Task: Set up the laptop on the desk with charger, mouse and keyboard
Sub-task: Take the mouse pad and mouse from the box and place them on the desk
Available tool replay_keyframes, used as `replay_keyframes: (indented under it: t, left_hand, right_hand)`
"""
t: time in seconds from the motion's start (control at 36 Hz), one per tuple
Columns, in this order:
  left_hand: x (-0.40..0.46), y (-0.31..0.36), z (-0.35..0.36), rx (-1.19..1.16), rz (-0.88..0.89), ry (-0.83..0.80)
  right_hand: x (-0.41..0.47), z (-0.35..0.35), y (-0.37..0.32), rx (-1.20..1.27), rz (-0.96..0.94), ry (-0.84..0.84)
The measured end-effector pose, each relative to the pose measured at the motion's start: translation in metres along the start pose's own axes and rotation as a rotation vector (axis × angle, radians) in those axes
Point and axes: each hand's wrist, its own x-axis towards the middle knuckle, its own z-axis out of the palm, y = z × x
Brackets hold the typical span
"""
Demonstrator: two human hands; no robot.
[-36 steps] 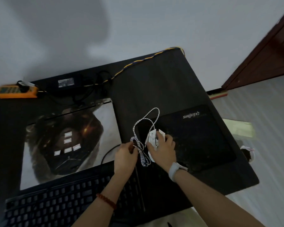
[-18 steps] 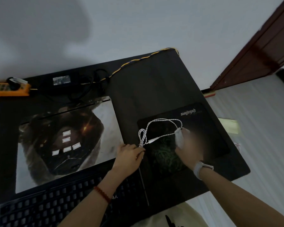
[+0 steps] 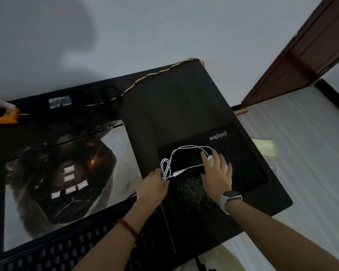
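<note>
- The right hand (image 3: 216, 173) has carried the white mouse (image 3: 210, 159) away from the left hand and onto the middle of the mouse pad (image 3: 243, 163), where it now rests, fingers spread flat over the mouse and mostly hiding it.
- The left hand (image 3: 153, 185) stays at the pad's left edge, closed in a pinch on the bundled part of the braided mouse cable (image 3: 184, 148); a second ago the cable was a tight coil between both hands, and now it arcs open across the pad.
- So the mouse looks placed; its plug (image 3: 176, 173) (the white end beside the left hand) lies loose, not yet in the laptop.
- The closed laptop (image 3: 67, 178) lies left of the pad, the keyboard (image 3: 67, 249) at the near edge.
- The charger brick (image 3: 59, 101) and its tangled cords sit behind the laptop, beside an orange power strip (image 3: 4, 116); the remaining cable loop may snag.
</note>
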Motion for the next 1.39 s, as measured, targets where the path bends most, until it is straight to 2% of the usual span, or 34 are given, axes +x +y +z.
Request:
replay_keyframes:
  t: [0.11,0.33,0.42,0.5,0.61,0.67,0.75,0.83,0.89,0.97,1.03,1.14,1.22,1.28,1.39]
  left_hand:
    - [0.013,0.015,0.004,0.055,-0.090,-0.055]
    - [0.030,0.007,0.000,-0.256,-0.131,0.003]
    - [0.036,0.004,-0.004,-0.348,-0.155,0.011]
    - [0.045,0.000,-0.007,-0.408,-0.203,0.006]
    - [0.057,-0.003,-0.017,-0.632,-0.285,-0.049]
    - [0.066,-0.005,-0.027,-0.833,-0.356,-0.063]
    - [0.084,-0.007,-0.048,-1.158,-0.439,-0.061]
    - [0.107,-0.002,-0.076,-1.428,-0.397,-0.062]
    - [0.125,0.003,-0.095,-1.472,-0.358,-0.042]
    - [0.146,0.004,-0.112,-1.236,-0.292,0.087]
    - [0.151,-0.001,-0.117,-0.999,-0.223,0.225]
    - [0.135,-0.032,-0.106,-0.508,-0.177,0.415]
    - [0.107,-0.063,-0.082,-0.222,-0.177,0.392]
    - [0.090,-0.081,-0.065,-0.077,-0.212,0.337]
    - [0.075,-0.096,-0.047,0.063,-0.169,0.341]
  right_hand:
    - [0.001,0.009,0.023,0.080,-0.023,-0.034]
    - [0.015,0.001,0.034,0.062,-0.139,-0.031]
    - [0.020,-0.001,0.019,0.021,-0.346,0.042]
    - [0.028,0.002,-0.008,0.037,-0.520,-0.063]
    - [0.043,0.000,-0.032,-0.044,-0.599,-0.115]
    - [0.056,-0.009,-0.034,0.021,-0.586,-0.052]
    - [0.081,-0.035,-0.036,0.326,-0.466,0.110]
    - [0.111,-0.073,-0.044,0.639,-0.304,0.374]
    - [0.134,-0.099,-0.053,0.784,-0.209,0.482]
    - [0.163,-0.124,-0.066,0.759,-0.144,0.583]
    - [0.174,-0.126,-0.076,0.644,-0.187,0.587]
    - [0.172,-0.105,-0.097,0.310,-0.426,0.397]
    - [0.151,-0.072,-0.112,0.179,-0.630,0.202]
    - [0.137,-0.047,-0.120,0.124,-0.722,0.146]
    - [0.117,-0.012,-0.132,0.145,-0.729,0.004]
